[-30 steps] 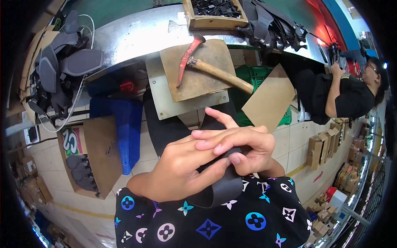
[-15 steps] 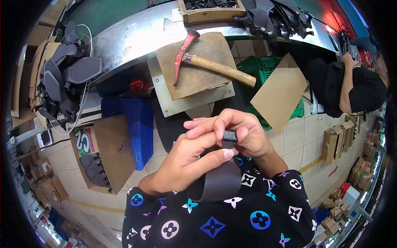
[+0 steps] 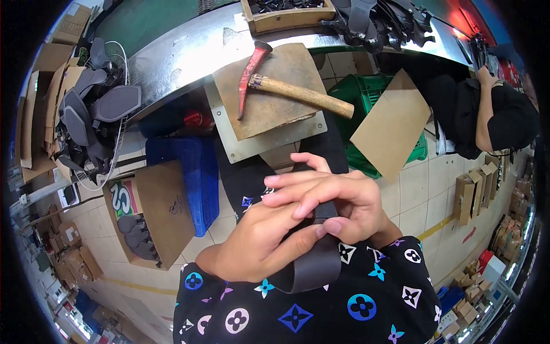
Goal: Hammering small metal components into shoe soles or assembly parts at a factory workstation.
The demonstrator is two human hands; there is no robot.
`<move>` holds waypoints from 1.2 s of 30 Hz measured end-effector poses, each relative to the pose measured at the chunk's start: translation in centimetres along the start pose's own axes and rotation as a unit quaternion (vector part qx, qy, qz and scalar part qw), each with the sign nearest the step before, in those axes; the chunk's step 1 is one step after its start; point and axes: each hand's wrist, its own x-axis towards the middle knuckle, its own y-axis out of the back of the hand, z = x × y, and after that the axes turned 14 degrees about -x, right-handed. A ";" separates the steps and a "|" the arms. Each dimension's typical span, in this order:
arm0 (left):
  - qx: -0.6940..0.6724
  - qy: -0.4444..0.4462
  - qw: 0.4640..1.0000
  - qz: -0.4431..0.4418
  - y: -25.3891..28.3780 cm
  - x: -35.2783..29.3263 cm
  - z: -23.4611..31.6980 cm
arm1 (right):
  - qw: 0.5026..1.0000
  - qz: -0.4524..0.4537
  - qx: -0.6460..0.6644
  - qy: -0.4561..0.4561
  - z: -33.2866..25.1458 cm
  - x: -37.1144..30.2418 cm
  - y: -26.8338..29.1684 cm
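1. The left hand (image 3: 258,243) and right hand (image 3: 360,206) grip a curved, smooth, dark strip (image 3: 318,269), thumb tips close together, fingers overlapping.
2. The strip's broad bend shows beneath the hands, against a black patterned shirt (image 3: 260,321).
3. Beyond, a red-headed, wooden-handled hammer (image 3: 286,89) rests on a brown board (image 3: 295,63).

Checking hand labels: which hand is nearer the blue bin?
Left. The left hand is to the right of the blue bin; the right hand is farther right.
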 end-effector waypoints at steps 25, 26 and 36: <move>-0.009 0.038 0.996 0.074 -0.2 0.2 -0.8 | 0.968 0.043 0.208 -0.130 1.2 -1.6 -1.1; -0.013 0.039 0.997 0.070 -0.2 0.2 -0.7 | 0.984 0.017 0.159 -0.080 2.4 -2.0 -0.9; 0.085 -0.092 0.990 0.068 1.2 0.6 0.1 | 0.995 -0.012 -0.037 0.094 0.7 1.9 -0.2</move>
